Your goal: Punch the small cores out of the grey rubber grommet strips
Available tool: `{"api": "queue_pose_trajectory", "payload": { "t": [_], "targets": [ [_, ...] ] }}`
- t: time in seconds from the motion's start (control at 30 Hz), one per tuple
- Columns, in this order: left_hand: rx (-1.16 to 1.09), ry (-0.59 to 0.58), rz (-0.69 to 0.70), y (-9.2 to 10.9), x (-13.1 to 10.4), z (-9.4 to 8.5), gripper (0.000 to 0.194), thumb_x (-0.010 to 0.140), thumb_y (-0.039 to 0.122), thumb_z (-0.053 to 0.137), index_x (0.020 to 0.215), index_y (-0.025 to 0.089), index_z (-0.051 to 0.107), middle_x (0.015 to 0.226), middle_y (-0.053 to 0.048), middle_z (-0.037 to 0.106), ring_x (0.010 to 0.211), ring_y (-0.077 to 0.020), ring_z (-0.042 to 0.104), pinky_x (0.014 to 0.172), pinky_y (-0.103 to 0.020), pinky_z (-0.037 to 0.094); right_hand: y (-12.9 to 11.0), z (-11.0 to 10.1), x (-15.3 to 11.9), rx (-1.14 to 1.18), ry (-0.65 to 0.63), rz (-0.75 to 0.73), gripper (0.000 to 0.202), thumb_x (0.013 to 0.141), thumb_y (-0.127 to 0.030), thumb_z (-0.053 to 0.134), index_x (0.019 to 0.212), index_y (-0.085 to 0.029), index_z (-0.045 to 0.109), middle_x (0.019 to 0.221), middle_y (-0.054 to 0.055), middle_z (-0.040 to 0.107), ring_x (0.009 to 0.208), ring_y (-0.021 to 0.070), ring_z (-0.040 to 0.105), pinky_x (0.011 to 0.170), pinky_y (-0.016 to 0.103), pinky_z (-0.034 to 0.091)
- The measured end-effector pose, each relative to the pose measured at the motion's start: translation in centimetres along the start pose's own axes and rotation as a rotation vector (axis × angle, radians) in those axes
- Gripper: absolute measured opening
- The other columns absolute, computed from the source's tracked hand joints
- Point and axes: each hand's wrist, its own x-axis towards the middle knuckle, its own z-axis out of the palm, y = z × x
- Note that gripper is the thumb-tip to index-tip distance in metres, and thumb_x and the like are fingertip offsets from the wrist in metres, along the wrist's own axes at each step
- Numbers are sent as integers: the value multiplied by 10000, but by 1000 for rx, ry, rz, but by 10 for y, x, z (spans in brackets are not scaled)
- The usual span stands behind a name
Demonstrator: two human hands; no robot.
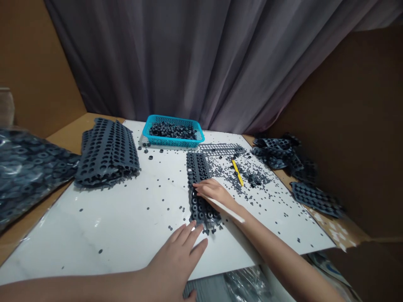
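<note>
A dark grey moulded rubber sheet [199, 165] with rows of round, ring-shaped parts lies lengthwise on the white tabletop. My right hand [215, 193] is closed over its middle and grips a slim white stick [228, 210], whose end sticks out beneath the wrist. The stick's tip is hidden under the fingers. At the near end of the sheet, my left hand [181, 247] has its fingers stretched out, with the fingertips at the sheet's lower edge. Small dark bits lie around this end.
A blue basket [173, 141] of small black parts stands at the back. Stacked perforated sheets [107, 151] and a plastic bag of parts [28, 172] are on the left. A yellow tool [237, 172] lies among scattered bits; more sheets [315, 199] lie right. Cardboard walls flank the table.
</note>
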Motion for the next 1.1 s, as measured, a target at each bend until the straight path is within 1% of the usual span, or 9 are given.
{"api": "queue_pose_trajectory", "payload": {
  "t": [0.07, 0.13, 0.23, 0.37, 0.53, 0.67, 0.83, 0.97, 1.1],
  "targets": [
    [-8, -2, 6, -1, 1, 1, 855, 633, 234, 612, 1435, 123, 335, 1540, -162, 116, 1403, -370, 52, 1120, -545, 116, 5, -3, 3, -41, 15, -8, 155, 954, -222, 450, 876, -189, 581, 1106, 116, 693, 916, 218, 655, 789, 389, 518],
    [-16, -5, 7, -2, 2, 3, 849, 644, 248, 614, 1434, 119, 332, 1542, -163, 108, 1402, -376, 48, 1120, -550, 106, 6, -5, 5, 0, 59, 64, 151, 955, -238, 448, 882, -194, 573, 1102, 116, 691, 897, 210, 657, 790, 384, 519],
    [-11, -4, 6, -2, 2, 3, 835, 657, 264, 608, 1433, 123, 332, 1546, -158, 113, 1402, -375, 55, 1122, -544, 115, 2, -4, 7, 163, 103, 175, 124, 945, -278, 475, 886, -216, 564, 1082, 100, 692, 989, 207, 634, 830, 372, 519],
    [6, -12, 13, -1, 2, 1, 850, 639, 243, 592, 1437, 125, 323, 1541, -166, 118, 1403, -364, 63, 1116, -539, 131, -5, 2, 5, 299, 79, 225, 137, 935, -321, 492, 871, -228, 569, 1071, 97, 692, 1038, 219, 609, 868, 404, 505],
    [8, -40, 0, -3, 2, 2, 871, 620, 210, 595, 1440, 112, 318, 1538, -181, 102, 1400, -374, 46, 1112, -547, 121, -5, 3, 3, 310, 60, 230, 118, 933, -308, 501, 895, -228, 578, 1071, 93, 693, 1033, 223, 604, 884, 422, 488],
    [1, 29, 40, -4, 2, 4, 831, 683, 285, 602, 1446, 127, 312, 1541, -175, 100, 1404, -363, 38, 1116, -539, 108, -4, 1, 2, 300, 45, 213, 99, 931, -291, 506, 906, -231, 581, 1080, 87, 695, 1040, 223, 601, 888, 422, 481],
    [25, -35, 6, -4, 3, 5, 876, 645, 238, 629, 1448, 108, 304, 1538, -188, 98, 1399, -384, 49, 1115, -548, 118, -4, 2, 2, 236, 32, 180, 90, 932, -271, 504, 920, -234, 586, 1088, 75, 697, 1041, 218, 606, 889, 416, 479],
    [12, 117, 95, -14, 3, 20, 803, 759, 453, 588, 1444, 137, 312, 1546, -167, 120, 1404, -370, 48, 1124, -531, 109, 6, 3, 7, 122, 7, 132, 127, 936, -268, 491, 918, -233, 612, 1094, 64, 698, 1023, 223, 616, 881, 418, 485],
    [20, 161, 131, -24, 3, 32, 795, 800, 544, 527, 1449, 145, 301, 1544, -177, 122, 1406, -359, 55, 1125, -522, 105, 22, 1, 14, 95, 117, 206, 186, 944, -297, 461, 879, -228, 621, 1061, 84, 690, 994, 224, 628, 838, 406, 516]
  ]
}}
